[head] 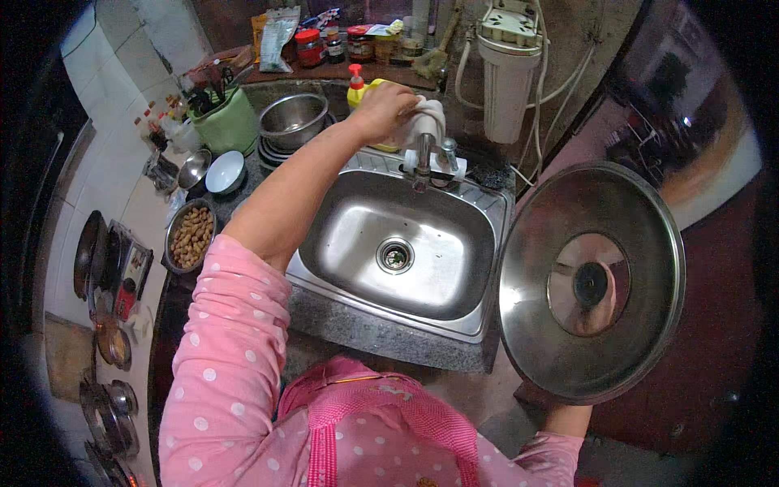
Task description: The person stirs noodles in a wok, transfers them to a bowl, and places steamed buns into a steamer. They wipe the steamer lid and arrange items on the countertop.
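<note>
My left hand point(389, 109) reaches over the back of the sink, its fingers on a bunched white cloth point(431, 112) at the top of the metal faucet point(425, 149). To the right of the sink, a large round metal lid point(529, 243) is held up in the air, tilted towards me, with a dark knob point(590, 283) at its centre. My right wrist point(567, 419) runs up behind the lid's lower edge, and the right hand itself is hidden there. Below the faucet lies the stainless steel sink point(341, 255), with a few dark specks and some bits in its drain point(395, 256).
Left of the sink stand a metal bowl point(294, 119) on stacked pans, a white bowl point(225, 173), a container of peanuts point(192, 237) and a green utensil holder point(225, 122). Behind my left hand is a yellow pump bottle point(356, 91). A water filter point(508, 79) hangs at the back right.
</note>
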`<state>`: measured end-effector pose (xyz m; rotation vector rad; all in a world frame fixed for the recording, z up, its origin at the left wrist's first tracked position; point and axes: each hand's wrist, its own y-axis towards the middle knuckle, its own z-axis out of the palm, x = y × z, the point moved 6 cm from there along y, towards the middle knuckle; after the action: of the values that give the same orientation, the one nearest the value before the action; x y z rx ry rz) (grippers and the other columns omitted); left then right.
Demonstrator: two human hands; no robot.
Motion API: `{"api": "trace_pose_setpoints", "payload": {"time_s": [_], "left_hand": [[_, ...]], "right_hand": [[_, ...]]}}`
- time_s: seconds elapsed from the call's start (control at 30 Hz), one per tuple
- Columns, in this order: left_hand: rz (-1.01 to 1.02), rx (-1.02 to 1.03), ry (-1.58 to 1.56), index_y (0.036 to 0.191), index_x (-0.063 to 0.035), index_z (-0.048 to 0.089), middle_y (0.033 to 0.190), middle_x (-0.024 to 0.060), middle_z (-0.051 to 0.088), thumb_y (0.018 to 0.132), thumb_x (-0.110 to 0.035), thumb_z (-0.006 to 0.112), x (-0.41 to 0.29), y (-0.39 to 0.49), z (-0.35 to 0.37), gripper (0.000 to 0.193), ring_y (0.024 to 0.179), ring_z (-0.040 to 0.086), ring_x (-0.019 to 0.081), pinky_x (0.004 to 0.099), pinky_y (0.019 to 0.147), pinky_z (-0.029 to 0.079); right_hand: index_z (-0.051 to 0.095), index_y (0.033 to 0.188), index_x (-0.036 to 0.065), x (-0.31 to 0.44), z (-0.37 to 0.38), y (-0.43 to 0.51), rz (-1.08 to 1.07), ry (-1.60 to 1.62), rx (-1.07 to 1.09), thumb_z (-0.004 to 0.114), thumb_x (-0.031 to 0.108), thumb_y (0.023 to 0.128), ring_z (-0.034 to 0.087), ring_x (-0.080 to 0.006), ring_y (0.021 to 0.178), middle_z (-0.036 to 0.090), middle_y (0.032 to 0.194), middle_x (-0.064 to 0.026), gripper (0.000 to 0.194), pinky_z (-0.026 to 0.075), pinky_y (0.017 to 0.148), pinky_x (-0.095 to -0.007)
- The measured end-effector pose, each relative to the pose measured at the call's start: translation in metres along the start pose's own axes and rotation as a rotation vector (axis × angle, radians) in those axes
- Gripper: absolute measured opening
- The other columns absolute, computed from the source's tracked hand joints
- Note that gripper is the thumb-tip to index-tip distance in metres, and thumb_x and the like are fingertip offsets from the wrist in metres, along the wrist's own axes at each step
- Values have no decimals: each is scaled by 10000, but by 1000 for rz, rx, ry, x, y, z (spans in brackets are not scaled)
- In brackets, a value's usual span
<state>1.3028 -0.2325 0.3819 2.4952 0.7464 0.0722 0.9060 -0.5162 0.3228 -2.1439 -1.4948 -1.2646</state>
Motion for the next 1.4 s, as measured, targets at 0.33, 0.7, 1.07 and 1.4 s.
{"api": "trace_pose_setpoints", "payload": {"time_s": [0.33,0.7,1.07,1.4], "left_hand": [[-193,-212,-241,1176,-37,470,1144,151,505,704,-137,676,-55,-165,-76,525,1096,445,332,411,969,343],[-1262,-207,-406,735,10,515,680,213,529,924,-344,442,-193,-667,-166,408,650,521,397,447,602,415],[-1756,-1066,39,831,-7,429,699,123,459,935,-172,405,-391,-927,-294,197,630,434,247,341,602,389],[-1824,-1495,305,1065,-58,475,976,46,502,790,-54,620,-459,-1067,-353,311,884,508,126,278,769,438]], "right_hand": [[494,1164,6,74,81,18,-269,2,102,398,140,890,483,-254,1069,528,1123,-140,320,351,929,-337],[487,1173,-9,354,315,-109,-966,313,479,392,110,887,469,-267,1118,520,1159,-153,324,333,975,-343],[482,1196,-13,658,421,-384,-1704,576,827,430,104,886,456,-271,1161,507,1204,-164,335,323,1008,-342],[555,1126,152,920,549,-697,-1662,359,827,482,393,869,586,-373,918,615,990,-199,360,465,782,-430]]}}
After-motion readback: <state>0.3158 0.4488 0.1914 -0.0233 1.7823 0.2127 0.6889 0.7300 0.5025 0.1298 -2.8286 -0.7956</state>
